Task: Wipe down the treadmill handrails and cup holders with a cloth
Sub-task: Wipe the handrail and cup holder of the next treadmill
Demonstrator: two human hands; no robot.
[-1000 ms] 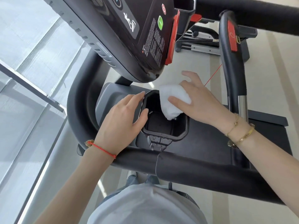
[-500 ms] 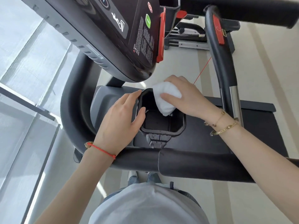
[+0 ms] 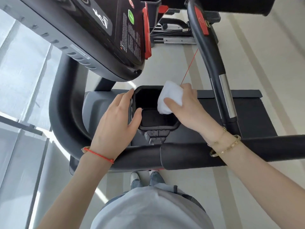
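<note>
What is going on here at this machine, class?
A person stands at a treadmill and is cleaning its cup holder. The right hand holds a folded white cloth against the holder's right inner edge, partly dipped inside. The left hand rests on the holder's left rim, thumb hooked over the edge, steadying it. The padded front handrail runs beneath both wrists, with no cloth on it now.

One head-worn wide-angle view looks steeply down, close above the black square plastic cup holder [image 3: 153, 111], the person's own torso at the bottom edge
</note>
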